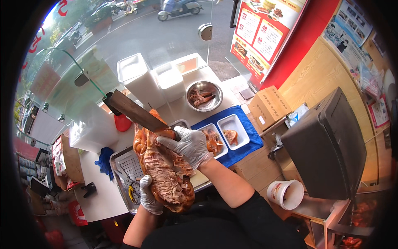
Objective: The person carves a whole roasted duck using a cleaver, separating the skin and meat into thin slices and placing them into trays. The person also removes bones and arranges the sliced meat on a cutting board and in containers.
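A large roast bird (168, 174), likely a duck, hangs in the air before me, its cut meat turned up and browned skin round the edges. My left hand (149, 194), in a clear glove, grips its lower left side. The gloved right hand (188, 146) is closed on the handle of a cleaver (136, 113), whose broad dark blade points to the upper left across the bird's upper part. Two white trays with meat pieces, the left tray (222, 152) and the right tray (242, 133), rest on a blue cloth (252, 137). A steel bowl (203, 107) holds more pieces.
Under the bird lies a perforated metal tray (124, 163) with yellow-handled scissors (131, 193). White containers (140, 84) stand by the glass screen. To the right are a cardboard box (269, 107), a white bucket (293, 199) and a large black box (323, 149). A blue rag (105, 162) lies left.
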`<state>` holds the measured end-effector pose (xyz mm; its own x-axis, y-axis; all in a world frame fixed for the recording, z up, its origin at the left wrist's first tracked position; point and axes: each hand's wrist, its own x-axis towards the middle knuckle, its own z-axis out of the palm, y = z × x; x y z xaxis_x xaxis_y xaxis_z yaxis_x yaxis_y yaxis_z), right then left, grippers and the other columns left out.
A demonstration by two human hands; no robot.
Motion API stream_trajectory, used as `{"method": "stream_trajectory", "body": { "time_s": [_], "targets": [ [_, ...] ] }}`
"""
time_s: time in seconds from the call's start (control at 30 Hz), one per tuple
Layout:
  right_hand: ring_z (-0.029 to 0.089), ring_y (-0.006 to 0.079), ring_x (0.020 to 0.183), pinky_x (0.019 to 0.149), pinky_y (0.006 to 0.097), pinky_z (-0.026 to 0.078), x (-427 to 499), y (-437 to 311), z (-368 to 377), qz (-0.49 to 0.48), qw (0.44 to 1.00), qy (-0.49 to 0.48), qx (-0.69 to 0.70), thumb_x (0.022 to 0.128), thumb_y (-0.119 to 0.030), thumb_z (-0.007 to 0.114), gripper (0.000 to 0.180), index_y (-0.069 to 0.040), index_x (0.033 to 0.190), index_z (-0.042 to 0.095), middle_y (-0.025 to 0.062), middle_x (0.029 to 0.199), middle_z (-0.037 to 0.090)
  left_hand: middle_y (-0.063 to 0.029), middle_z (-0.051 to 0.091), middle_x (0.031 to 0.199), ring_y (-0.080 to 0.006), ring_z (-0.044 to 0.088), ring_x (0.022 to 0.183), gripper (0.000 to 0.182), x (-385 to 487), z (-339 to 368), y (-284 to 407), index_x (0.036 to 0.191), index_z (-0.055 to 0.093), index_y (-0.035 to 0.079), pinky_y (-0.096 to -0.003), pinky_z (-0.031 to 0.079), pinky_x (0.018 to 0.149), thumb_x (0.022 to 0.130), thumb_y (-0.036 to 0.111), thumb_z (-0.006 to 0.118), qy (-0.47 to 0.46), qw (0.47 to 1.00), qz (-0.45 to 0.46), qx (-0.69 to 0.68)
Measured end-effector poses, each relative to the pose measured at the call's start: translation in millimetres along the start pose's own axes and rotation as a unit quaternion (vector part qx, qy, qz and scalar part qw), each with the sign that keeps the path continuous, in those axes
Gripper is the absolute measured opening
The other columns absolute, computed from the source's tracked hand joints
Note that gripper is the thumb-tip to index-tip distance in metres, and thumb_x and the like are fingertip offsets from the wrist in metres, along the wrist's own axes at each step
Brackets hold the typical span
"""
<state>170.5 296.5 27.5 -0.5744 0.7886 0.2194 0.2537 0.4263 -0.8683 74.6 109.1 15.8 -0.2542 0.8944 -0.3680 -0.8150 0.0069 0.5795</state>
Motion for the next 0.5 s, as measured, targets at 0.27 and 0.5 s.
{"method": "stream_trajectory", "body": {
  "time_s": [0.27, 0.5],
  "targets": [
    [0.067, 0.0163, 0.057, 0.057, 0.0301, 0.051, -27, 56, -49, -0.041, 0.998, 0.037, 0.028, 0.082, -0.04, 0.087, 0.039, -0.004, 0.096, 0.078, 0.0059, 0.069, 0.071, -0.0174, 0.061, 0.135, -0.0328, 0.063, 0.12, 0.095, 55, 9, -7, 0.153, 0.036, 0.005, -0.0487, 0.052, 0.106, 0.084, 0.058, 0.075, -0.01, 0.998, 0.049, -0.026],
    [0.07, 0.0391, 0.078, 0.069, 0.0465, 0.053, -53, 210, -147, 0.304, 0.94, 0.016, -0.156, 0.095, -0.078, 0.045, 0.077, -0.006, 0.094, 0.072, 0.0192, 0.08, 0.072, -0.0167, 0.058, 0.139, -0.0332, 0.063, 0.121, 0.095, 35, -5, 12, 0.153, 0.037, 0.006, -0.0501, 0.054, 0.105, 0.082, 0.055, 0.077, 0.076, 0.986, 0.137, 0.059]
  ]
}}
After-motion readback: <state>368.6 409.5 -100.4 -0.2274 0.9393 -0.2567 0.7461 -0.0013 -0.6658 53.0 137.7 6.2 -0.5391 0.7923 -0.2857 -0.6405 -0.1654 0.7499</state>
